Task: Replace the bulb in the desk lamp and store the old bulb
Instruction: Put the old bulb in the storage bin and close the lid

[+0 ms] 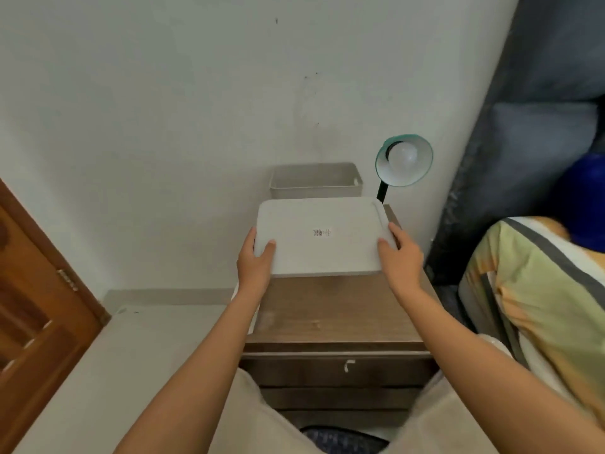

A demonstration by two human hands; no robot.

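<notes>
Both hands clamp the lid [322, 239] by its short ends, left hand [256, 264] & right hand [400, 257]; open bin [316, 181] sits just beyond, long axes parallel.

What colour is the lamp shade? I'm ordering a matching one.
Green outside, white inside, seen in the head view: lamp shade.
</notes>
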